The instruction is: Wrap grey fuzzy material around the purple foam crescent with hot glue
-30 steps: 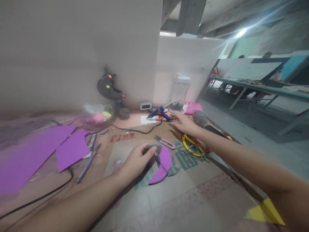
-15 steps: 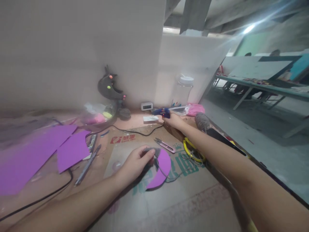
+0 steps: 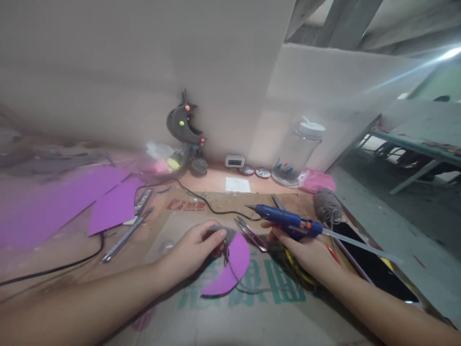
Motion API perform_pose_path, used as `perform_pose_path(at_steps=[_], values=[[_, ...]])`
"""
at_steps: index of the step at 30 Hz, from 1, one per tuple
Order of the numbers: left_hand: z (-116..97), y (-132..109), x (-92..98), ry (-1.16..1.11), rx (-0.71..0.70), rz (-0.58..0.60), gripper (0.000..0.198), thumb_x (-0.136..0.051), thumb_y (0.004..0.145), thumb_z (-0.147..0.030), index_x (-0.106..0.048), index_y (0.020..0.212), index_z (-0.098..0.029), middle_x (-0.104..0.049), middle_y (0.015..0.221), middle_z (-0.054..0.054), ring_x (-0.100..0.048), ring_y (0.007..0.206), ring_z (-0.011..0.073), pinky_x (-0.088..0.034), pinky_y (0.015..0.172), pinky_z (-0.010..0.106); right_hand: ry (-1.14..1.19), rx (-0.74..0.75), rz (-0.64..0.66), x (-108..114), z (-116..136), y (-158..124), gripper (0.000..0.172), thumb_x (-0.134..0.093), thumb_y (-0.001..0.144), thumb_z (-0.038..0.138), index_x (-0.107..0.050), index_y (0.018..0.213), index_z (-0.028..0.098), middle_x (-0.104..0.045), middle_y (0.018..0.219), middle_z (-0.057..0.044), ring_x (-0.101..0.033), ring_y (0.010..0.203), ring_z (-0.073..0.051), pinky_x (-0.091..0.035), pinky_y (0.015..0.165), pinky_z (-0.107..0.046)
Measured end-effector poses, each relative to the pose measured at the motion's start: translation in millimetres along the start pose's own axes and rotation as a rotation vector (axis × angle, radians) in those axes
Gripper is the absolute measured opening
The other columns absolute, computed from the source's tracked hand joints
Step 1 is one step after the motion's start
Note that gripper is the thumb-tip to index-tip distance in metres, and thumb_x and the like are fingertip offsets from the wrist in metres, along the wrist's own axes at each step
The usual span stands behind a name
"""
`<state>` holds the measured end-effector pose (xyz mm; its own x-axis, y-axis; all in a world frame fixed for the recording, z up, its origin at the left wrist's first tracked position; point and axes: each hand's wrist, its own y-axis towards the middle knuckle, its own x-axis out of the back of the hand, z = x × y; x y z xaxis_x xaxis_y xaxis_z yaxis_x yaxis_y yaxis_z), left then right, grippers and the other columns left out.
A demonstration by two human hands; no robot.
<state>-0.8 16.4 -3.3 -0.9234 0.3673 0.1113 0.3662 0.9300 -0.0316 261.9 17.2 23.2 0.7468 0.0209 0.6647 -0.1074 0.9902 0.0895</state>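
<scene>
My left hand (image 3: 192, 251) presses down on a grey felt piece (image 3: 219, 232) that lies on a purple foam crescent (image 3: 230, 266) in the middle of the cardboard. Its fingers curl over the grey piece. My right hand (image 3: 302, 250) grips a blue hot glue gun (image 3: 288, 222), whose nozzle points left toward the grey piece. A glue stick sticks out of the gun's back. Small pink thread snips (image 3: 252, 234) lie between the two hands.
Purple foam sheets (image 3: 108, 206) lie at left beside a pen and a black cable (image 3: 54, 269). At the back wall stand a dark moon-shaped craft (image 3: 183, 125), a clear bowl (image 3: 165, 163), a plastic jar (image 3: 298, 154), a pink bag and a twine ball (image 3: 326, 204). Yellow rings lie under my right hand.
My right hand has taken the glue gun from the back of the table and brought it toward the purple crescent. The left hand has stayed on the grey piece. The view shifted right.
</scene>
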Motion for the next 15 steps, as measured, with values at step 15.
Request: perform_pose_path(at_steps=[15], values=[[1.5, 12.8, 19.7, 0.135, -0.048, 0.056, 0.032, -0.049, 0.090, -0.045, -0.052, 0.072, -0.018, -0.051, 0.058, -0.004, -0.043, 0.049, 0.0097, -0.031, 0.046, 0.022, -0.045, 0.238, 0.022, -6.3, 5.0, -1.9, 0.025, -0.058, 0.087, 0.045, -0.068, 0.092, 0.022, -0.074, 0.088, -0.004, -0.070, 0.083, -0.024, -0.057, 0.076, -0.035]])
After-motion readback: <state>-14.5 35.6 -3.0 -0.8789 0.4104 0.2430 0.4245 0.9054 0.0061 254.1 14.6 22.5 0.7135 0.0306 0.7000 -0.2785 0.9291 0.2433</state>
